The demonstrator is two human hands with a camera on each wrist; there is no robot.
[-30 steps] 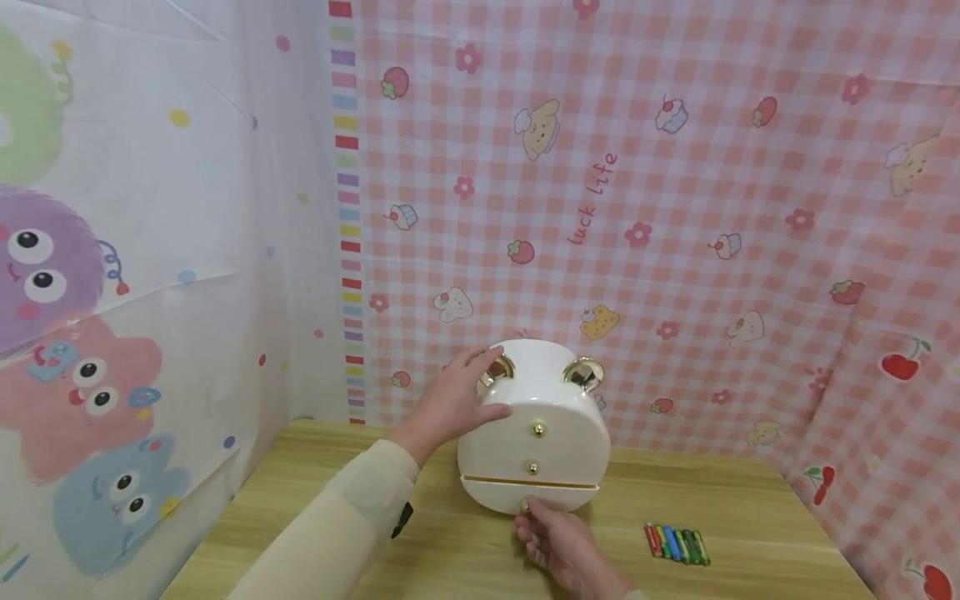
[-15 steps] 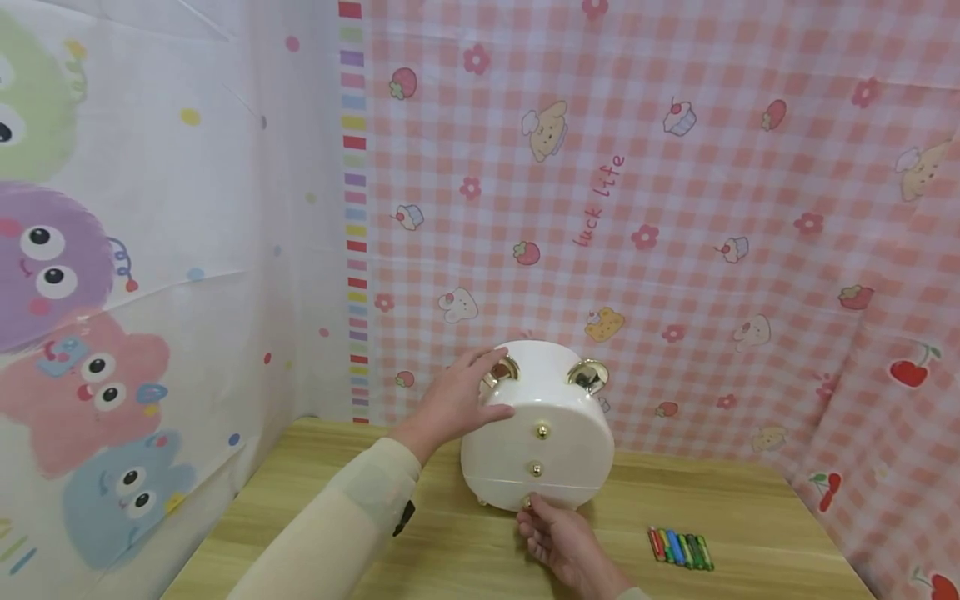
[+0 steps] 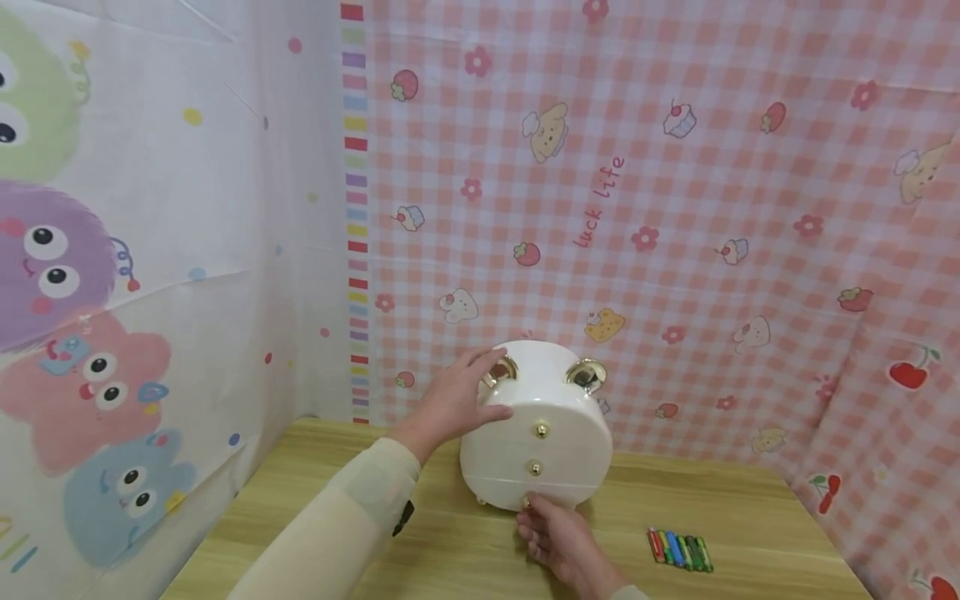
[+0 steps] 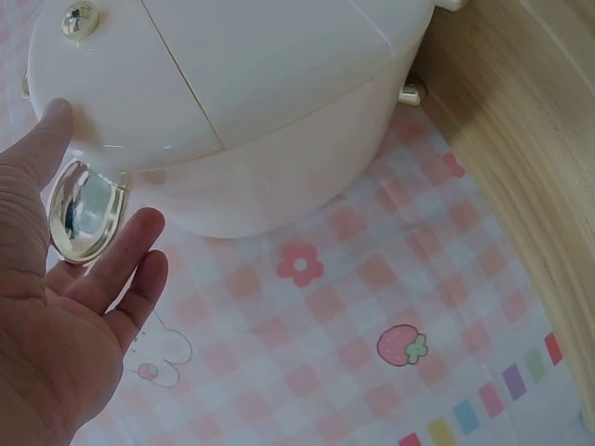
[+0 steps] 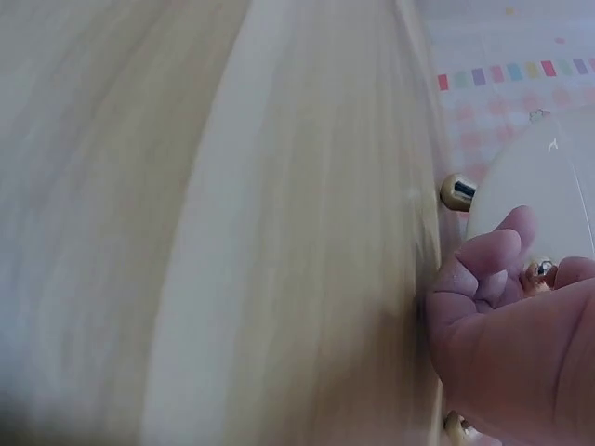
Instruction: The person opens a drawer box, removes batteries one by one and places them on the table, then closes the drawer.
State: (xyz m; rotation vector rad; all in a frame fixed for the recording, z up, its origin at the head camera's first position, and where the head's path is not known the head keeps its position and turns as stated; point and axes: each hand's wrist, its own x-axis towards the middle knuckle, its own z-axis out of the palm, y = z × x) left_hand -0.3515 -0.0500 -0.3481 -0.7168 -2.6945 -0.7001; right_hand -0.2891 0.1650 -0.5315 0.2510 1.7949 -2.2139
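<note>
A white rounded storage box (image 3: 480, 454) with gold ears and small gold drawer knobs stands on the table in the head view. My left hand (image 3: 455, 404) rests at its upper left, thumb against the front. In the left wrist view, the extended fingers (image 4: 130, 255) lie beside the gold ear (image 4: 85, 214), with the ear in the space between them and the thumb. Low at the front, my right hand (image 3: 558, 537) pinches the bottom drawer's knob (image 5: 541, 271), its other fingers curled. The bottom drawer sits flush with the front, a thin seam above it.
Several crayons (image 3: 679, 550) lie in a row on the wooden table (image 3: 757, 508), right of the box. A pink checked cloth (image 3: 637, 275) hangs close behind it. Another cloth with cartoon figures (image 3: 195, 333) hangs on the left.
The bottom drawer has slid inward: the gap along its top a second ago has closed to a seam. My right hand moved with it on the knob. My left hand stays in place.
</note>
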